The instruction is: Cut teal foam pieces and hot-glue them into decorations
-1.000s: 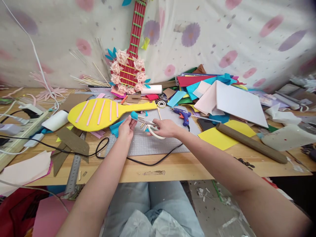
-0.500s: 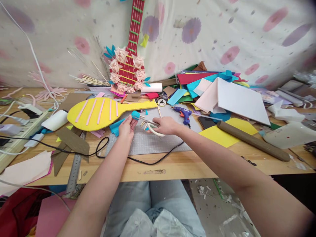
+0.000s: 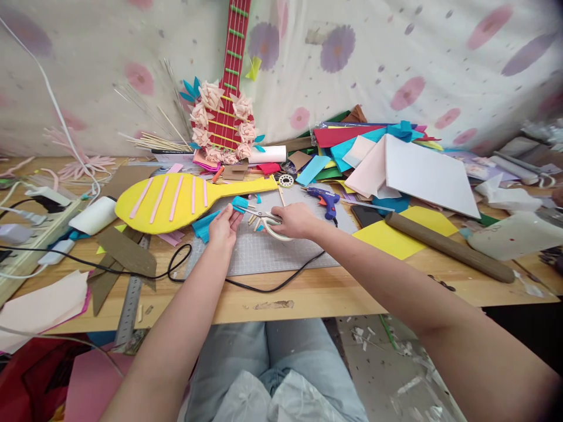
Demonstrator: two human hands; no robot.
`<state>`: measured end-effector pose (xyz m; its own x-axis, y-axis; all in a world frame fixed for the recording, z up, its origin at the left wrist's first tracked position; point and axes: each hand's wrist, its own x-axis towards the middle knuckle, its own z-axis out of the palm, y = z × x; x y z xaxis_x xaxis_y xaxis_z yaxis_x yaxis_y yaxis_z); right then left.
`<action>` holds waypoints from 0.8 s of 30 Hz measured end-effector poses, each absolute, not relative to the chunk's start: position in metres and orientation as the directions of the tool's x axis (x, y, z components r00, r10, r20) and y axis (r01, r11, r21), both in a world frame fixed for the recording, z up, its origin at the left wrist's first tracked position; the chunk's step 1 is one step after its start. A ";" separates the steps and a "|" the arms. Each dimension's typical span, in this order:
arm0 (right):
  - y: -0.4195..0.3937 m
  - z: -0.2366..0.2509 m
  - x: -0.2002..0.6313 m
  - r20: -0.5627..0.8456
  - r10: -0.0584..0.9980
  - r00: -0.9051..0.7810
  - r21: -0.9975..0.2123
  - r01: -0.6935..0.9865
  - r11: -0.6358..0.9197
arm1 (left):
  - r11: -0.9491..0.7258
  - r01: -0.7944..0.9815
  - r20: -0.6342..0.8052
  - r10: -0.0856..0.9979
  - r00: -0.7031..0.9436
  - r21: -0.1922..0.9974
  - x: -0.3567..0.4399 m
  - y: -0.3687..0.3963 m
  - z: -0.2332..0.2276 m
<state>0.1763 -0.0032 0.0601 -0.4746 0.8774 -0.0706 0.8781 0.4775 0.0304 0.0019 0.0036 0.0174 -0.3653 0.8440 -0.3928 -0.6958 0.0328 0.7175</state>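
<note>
Since the earlier frame both hands had drifted a touch up and left over the mat, and the small teal foam piece (image 3: pixel 240 203) had stayed pinched throughout. Nearest, the pale jeans (image 3: pixel 246 363) filled six o'clock, under the wooden table (image 3: pixel 308 296) edge. A black cable (image 3: pixel 264 286) looped across the grey cutting mat (image 3: pixel 264 252). Over that mat, just left of centre, the left hand (image 3: pixel 223 227) had thumb and fingertips closed on the teal piece, held at its twelve o'clock. The right hand (image 3: pixel 295 220) sat just beside it at three o'clock, fingers curled through the white handles of the scissors (image 3: pixel 264 218), whose blades pointed toward nine o'clock at the teal piece; how far they gaped I could not tell. At ten o'clock lay the yellow foam paddle (image 3: pixel 176 202) with pink strips. A blue glue gun (image 3: pixel 324 198) rested past the right hand at one o'clock, and a brown cardboard tube (image 3: pixel 448 247) lay at three o'clock. Farthest back, at twelve o'clock, the red foam guitar (image 3: pixel 226 111) leaned on the floral cloth (image 3: pixel 396 58).
</note>
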 end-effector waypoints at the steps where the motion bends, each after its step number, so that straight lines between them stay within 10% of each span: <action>1: -0.004 0.061 0.176 -0.067 0.877 -0.475 0.032 0.878 0.478 | 0.032 -0.698 -0.392 0.845 -0.364 0.716 0.002 0.003 0.018; 24: -0.001 0.055 0.175 0.013 0.888 -0.459 0.046 0.888 0.458 | 0.051 -0.693 -0.384 0.860 -0.336 0.719 0.007 0.001 0.019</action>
<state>0.1748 -0.0010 0.0550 -0.4594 0.8881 0.0130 0.8875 0.4584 0.0464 0.0066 0.0010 0.0192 -0.3356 0.8601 -0.3841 -0.6929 0.0509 0.7192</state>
